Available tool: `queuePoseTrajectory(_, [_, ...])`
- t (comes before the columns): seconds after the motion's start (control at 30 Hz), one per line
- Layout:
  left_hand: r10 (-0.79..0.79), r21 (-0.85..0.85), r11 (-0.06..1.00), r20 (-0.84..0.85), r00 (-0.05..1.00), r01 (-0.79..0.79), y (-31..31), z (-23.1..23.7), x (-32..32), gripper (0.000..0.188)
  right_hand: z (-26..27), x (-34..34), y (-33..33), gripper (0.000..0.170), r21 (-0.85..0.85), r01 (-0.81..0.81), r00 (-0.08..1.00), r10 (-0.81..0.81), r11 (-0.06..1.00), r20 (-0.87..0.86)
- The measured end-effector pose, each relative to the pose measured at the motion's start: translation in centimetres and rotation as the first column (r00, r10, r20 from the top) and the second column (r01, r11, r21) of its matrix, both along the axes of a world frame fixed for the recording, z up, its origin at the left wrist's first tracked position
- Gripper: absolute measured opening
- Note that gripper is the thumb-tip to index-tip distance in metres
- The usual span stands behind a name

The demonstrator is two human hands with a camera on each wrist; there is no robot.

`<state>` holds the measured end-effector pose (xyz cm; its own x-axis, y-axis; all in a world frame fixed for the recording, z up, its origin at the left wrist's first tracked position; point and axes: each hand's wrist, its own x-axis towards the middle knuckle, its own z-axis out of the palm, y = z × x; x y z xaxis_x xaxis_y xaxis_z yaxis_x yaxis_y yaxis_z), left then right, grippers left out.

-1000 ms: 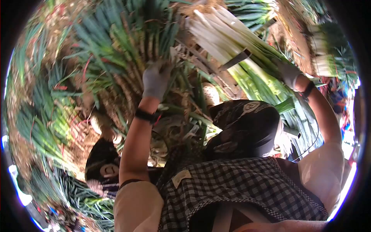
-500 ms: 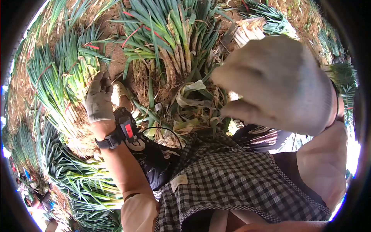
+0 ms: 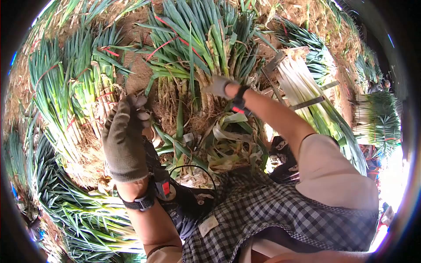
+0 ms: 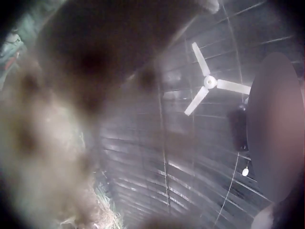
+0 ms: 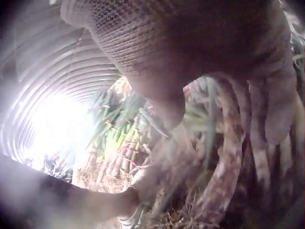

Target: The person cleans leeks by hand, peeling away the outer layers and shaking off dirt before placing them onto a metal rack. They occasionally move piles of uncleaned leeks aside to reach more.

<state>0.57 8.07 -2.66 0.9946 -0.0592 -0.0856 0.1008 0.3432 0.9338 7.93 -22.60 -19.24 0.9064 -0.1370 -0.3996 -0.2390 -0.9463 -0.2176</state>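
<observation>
The gloved right hand (image 3: 218, 86) lies at the stems of an upright bunch of unpeeled leeks (image 3: 206, 39), thumb apart from the fingers. In the right wrist view, the same hand (image 5: 190, 43) spreads over brown, rooty stalks (image 5: 228, 148); a firm grip is not visible. The gloved left hand (image 3: 125, 144) is raised at the left, beside red-tied leeks (image 3: 87, 87), its fingers loosely extended and no leek seen in it. The left wrist view is blurred, with roof and fan behind.
White-stemmed leeks (image 3: 302, 83) lie on a metal-barred support (image 3: 307, 103) at right. Loose leaves (image 3: 232, 136) lie before the person's lap. More leek bundles (image 3: 87, 210) lie at lower left, others (image 3: 372, 118) at far right. A ceiling fan (image 4: 210, 82) hangs overhead.
The right hand has gone from the pale leeks, past the head camera, to the unpeeled bunch. The left hand left that bunch, moved left, and now appears larger and raised.
</observation>
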Motion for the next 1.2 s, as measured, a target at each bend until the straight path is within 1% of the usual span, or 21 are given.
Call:
queuePoseTrajectory(0.03, [0.006, 0.013, 1.0, -0.001, 1.0, -0.006, -0.1, 0.1, 0.1, 0.029, -2.0, 0.6, 1.0, 0.065, -0.053, 0.025, 0.999, -0.023, 0.998, 0.024])
queuePoseTrajectory(0.1, [0.03, 0.052, 0.998, 0.004, 1.0, -0.03, -0.3, 0.2, 0.4, 0.029, -5.5, 2.7, 2.0, 0.061, 0.011, 0.283, 0.906, -0.263, 0.959, -0.331])
queuePoseTrajectory(0.2, [-0.039, 0.013, 0.999, 0.03, 0.999, 0.039, -0.2, 0.2, 0.8, 0.028, -4.3, 3.9, 1.1, 0.065, 0.209, 0.067, 0.948, 0.002, 0.976, -0.317])
queuePoseTrajectory(0.23, [-0.034, 0.0, 0.999, 0.018, 0.999, 0.034, -0.4, 0.3, 0.8, 0.027, -3.4, 4.1, 1.5, 0.066, 0.307, 0.384, 0.904, -0.288, 0.871, -0.315])
queuePoseTrajectory(0.4, [-0.03, -0.008, 1.0, -0.001, 1.0, 0.03, -0.8, 0.5, 0.1, 0.023, 5.4, -1.7, 0.1, 0.054, 0.587, 0.041, 0.998, -0.067, 0.809, 0.021])
queuePoseTrajectory(0.43, [-0.043, 0.035, 0.998, 0.007, 0.999, 0.043, -1.0, 0.4, 0.2, 0.023, 7.5, -3.5, 0.3, 0.054, 0.555, 0.088, 0.996, -0.067, 0.827, -0.057])
queuePoseTrajectory(0.5, [-0.065, 0.082, 0.995, 0.021, 0.998, 0.063, -1.5, -0.1, 0.2, 0.023, 9.8, -8.7, 0.0, 0.049, 0.573, 0.112, 0.987, -0.159, 0.812, 0.033])
queuePoseTrajectory(0.57, [-0.155, 0.295, 0.945, 0.025, 0.988, 0.141, -2.6, -1.4, 0.1, 0.026, 13.0, -13.2, 0.3, 0.045, 0.597, 0.169, 0.974, -0.226, 0.784, 0.021])
queuePoseTrajectory(0.63, [-0.313, 0.291, 0.896, -0.127, 0.941, 0.337, -4.5, -4.0, -0.2, 0.03, 15.3, -17.4, 0.0, 0.041, 0.623, 0.222, 0.956, -0.294, 0.75, 0.012])
queuePoseTrajectory(0.7, [-0.477, 0.271, 0.795, -0.272, 0.836, 0.542, -7.3, -2.4, -1.9, 0.035, 17.0, -21.0, -0.3, 0.037, 0.656, 0.2, 0.972, -0.23, 0.728, -0.04])
queuePoseTrajectory(0.73, [-0.483, 0.284, 0.789, -0.261, 0.836, 0.545, -8.7, -2.1, -2.7, 0.035, 17.7, -22.4, 0.0, 0.037, 0.663, 0.196, 0.971, -0.239, 0.722, -0.026])
queuePoseTrajectory(0.8, [-0.575, 0.162, 0.796, -0.1, 0.812, 0.583, -10.8, -3.5, -3.3, 0.034, 18.6, -24.7, 0.6, 0.033, 0.517, 0.096, 0.994, -0.108, 0.851, -0.006])
queuePoseTrajectory(0.83, [-0.6, 0.124, 0.79, -0.043, 0.799, 0.6, -11.5, -4.8, -3.3, 0.034, 18.1, -25.7, 0.8, 0.033, 0.524, 0.096, 0.993, -0.115, 0.847, 0.003])
queuePoseTrajectory(0.9, [-0.476, -0.334, 0.824, 0.029, 0.879, 0.458, -12.5, -10.6, -1.6, 0.024, 16.3, -27.0, 0.9, 0.031, 0.295, -0.119, 0.934, 0.006, 0.948, 0.357])
queuePoseTrajectory(0.97, [-0.415, -0.532, 0.76, 0.046, 0.909, 0.374, -12.9, -9.9, -1.7, 0.02, 15.2, -27.0, 0.7, 0.035, 0.281, -0.111, 0.918, -0.01, 0.953, 0.398])
queuePoseTrajectory(1.0, [-0.347, -0.256, 0.884, 0.198, 0.917, 0.39, -12.7, -9.2, -2.5, 0.017, 14.4, -27.0, 0.7, 0.04, 0.281, -0.077, 0.901, -0.054, 0.957, 0.43])
queuePoseTrajectory(1.03, [-0.347, -0.239, 0.885, 0.234, 0.908, 0.399, -12.5, -8.5, -3.1, 0.015, 13.7, -26.8, 0.8, 0.045, 0.28, -0.045, 0.882, -0.093, 0.959, 0.462])
queuePoseTrajectory(1.1, [-0.344, -0.205, 0.887, 0.303, 0.888, 0.414, -12.2, -5.2, -4.9, 0.012, 11.9, -26.6, 2.1, 0.042, 0.414, -0.03, 0.843, -0.2, 0.91, 0.499])
queuePoseTrajectory(1.13, [-0.332, -0.17, 0.909, 0.259, 0.907, 0.381, -12.4, -4.1, -6.0, 0.011, 10.1, -26.3, 2.8, 0.043, 0.714, -0.116, 0.77, -0.392, 0.691, 0.504])
queuePoseTrajectory(1.17, [-0.318, -0.131, 0.928, 0.211, 0.924, 0.349, -12.6, -2.9, -7.2, 0.011, 9.0, -26.2, 3.4, 0.043, 0.897, -0.234, 0.703, -0.572, 0.376, 0.423])
queuePoseTrajectory(1.2, [-0.277, 0.061, 0.961, 0.127, 0.952, 0.271, -13.1, -1.2, -8.5, 0.012, 10.0, -26.5, 3.8, 0.049, 0.963, -0.233, 0.729, -0.63, 0.139, 0.267])
